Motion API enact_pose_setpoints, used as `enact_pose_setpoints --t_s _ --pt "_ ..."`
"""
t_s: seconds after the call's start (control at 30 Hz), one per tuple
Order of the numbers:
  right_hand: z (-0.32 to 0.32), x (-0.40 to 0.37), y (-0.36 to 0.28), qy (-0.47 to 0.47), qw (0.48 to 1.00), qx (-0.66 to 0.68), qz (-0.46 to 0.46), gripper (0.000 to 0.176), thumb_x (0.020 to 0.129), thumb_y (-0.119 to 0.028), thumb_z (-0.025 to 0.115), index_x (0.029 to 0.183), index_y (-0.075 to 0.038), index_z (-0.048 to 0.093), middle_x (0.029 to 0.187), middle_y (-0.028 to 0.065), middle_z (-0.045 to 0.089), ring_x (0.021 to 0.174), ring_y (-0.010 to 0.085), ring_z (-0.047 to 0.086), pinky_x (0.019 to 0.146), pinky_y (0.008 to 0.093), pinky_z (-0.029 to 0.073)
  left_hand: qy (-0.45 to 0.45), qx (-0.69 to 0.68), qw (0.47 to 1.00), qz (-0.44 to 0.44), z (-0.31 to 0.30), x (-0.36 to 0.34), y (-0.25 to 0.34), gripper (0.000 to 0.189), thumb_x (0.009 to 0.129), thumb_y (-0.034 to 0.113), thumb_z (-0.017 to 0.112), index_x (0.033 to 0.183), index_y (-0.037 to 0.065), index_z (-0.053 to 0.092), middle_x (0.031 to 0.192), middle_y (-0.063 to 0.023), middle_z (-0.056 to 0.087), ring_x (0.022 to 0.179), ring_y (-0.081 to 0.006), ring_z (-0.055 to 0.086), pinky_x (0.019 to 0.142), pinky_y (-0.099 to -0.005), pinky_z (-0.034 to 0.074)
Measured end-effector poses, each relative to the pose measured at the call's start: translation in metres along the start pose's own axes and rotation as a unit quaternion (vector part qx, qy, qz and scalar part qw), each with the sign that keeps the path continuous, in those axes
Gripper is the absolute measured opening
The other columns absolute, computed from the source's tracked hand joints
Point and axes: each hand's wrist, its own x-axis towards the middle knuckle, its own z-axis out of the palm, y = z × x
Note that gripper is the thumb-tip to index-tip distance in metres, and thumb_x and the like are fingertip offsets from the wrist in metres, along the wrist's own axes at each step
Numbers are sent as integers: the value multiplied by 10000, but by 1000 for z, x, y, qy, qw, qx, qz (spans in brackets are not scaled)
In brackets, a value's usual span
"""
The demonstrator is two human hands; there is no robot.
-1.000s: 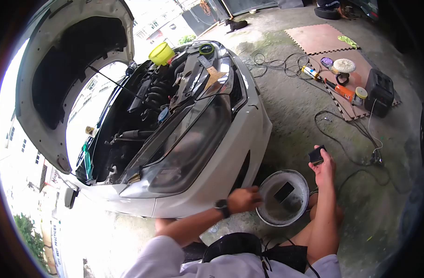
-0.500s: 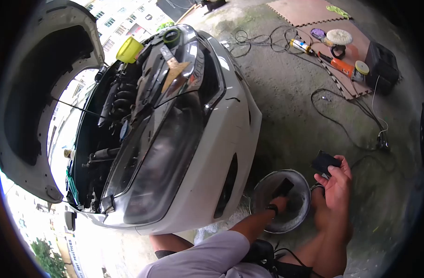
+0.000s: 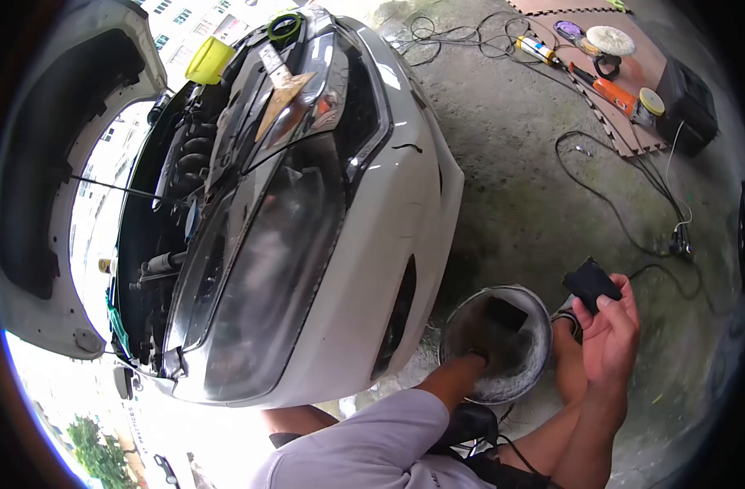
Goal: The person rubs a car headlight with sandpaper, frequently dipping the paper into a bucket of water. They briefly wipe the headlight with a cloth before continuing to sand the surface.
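Note:
A piece of black sandpaper (image 3: 592, 283) is pinched between the thumb and fingers of my right hand (image 3: 610, 332), raised beside the bucket. My left hand (image 3: 478, 359) reaches down into the round bucket (image 3: 535, 371); its fingers are hidden in the murky water, with only the banded wrist showing at the surface. Another dark, flat rectangular piece (image 3: 505, 314) lies in the bucket, just beyond that wrist. Left of the bucket stands a white car with a hazy headlight (image 3: 274, 261).
The car's hood (image 3: 42, 163) is raised. A yellow container (image 3: 209, 60) and a scraper-like tool (image 3: 283, 94) rest at the engine bay. An orange polisher (image 3: 613, 94), a black box (image 3: 688, 106) and foam mats (image 3: 633, 140) lie at upper right. Cables (image 3: 576, 183) cross the floor.
The view has shifted slightly. My left hand has sunk out of sight, away from the dark piece in the bucket. My right hand still holds the sandpaper, now turned flatter toward me.

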Motion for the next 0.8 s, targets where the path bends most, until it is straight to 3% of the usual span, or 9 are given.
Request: enact_pose_setpoints --t_s 0.1,0.23,0.3,0.43,0.47,0.5,0.57,0.7,0.8 --pt "3 6 3 -19 999 24 14 317 919 -2 587 1225 -52 521 1175 143 620 1062 226 657 918 372 613 -32 38 998 48 -19 -16 6 314 883 270 656 1129 103 758 1147 -160 744 1124 -349 699 979 -511 535" --pt "-2 21 13 -60 997 41 38 302 933 -9 611 1224 -48 543 1189 138 640 1086 242 663 931 400 611 -23 162 963 215 -50 -52 4 392 771 388 753 1010 80 793 1075 -117 769 1106 -328 701 946 -501 536" --pt "-1 24 16 -75 995 45 40 297 932 -12 611 1221 -44 548 1188 138 646 1086 247 668 926 406 613 158 108 958 212 -85 -134 11 328 700 332 783 921 89 804 940 -126 769 963 -359 725 840 -507 558" --pt "0 31 25 -93 994 52 40 295 921 -21 614 1207 -44 545 1173 136 655 1062 257 679 906 418 618 365 -37 920 140 -167 -387 30 231 644 158 752 860 82 777 794 -168 727 766 -400 711 717 -509 568" --pt "-3 34 31 -99 993 53 35 295 921 -21 614 1207 -44 545 1173 136 655 1062 257 679 906 418 618 422 -28 901 100 -177 -437 28 223 656 121 724 870 89 776 830 -167 727 810 -392 711 737 -505 569" --pt "-7 39 38 -86 994 51 32 292 916 -28 612 1198 -50 541 1170 139 654 1059 263 679 895 421 617 449 15 892 46 -187 -498 34 339 700 82 699 1033 108 758 1048 -156 697 920 -367 704 806 -451 576" --pt "-10 43 47 -75 995 51 27 289 910 -35 610 1189 -55 538 1168 142 654 1056 268 679 884 424 616 543 28 839 -10 -188 -582 26 242 722 81 692 958 105 737 1048 -108 679 960 -322 684 842 -429 563" --pt "-17 43 59 -70 996 52 28 276 901 -51 600 1167 -74 531 1152 129 643 1045 272 668 860 443 604 600 190 771 -96 -152 -689 -3 178 751 110 700 928 117 721 1068 -96 651 1034 -296 648 847 -425 552" --pt "-17 39 58 -66 996 57 25 280 899 -54 596 1171 -80 531 1147 114 638 1038 263 659 852 445 600 539 255 785 -166 -92 -730 4 208 748 164 723 951 120 711 1258 -103 600 1150 -324 595 912 -470 523"
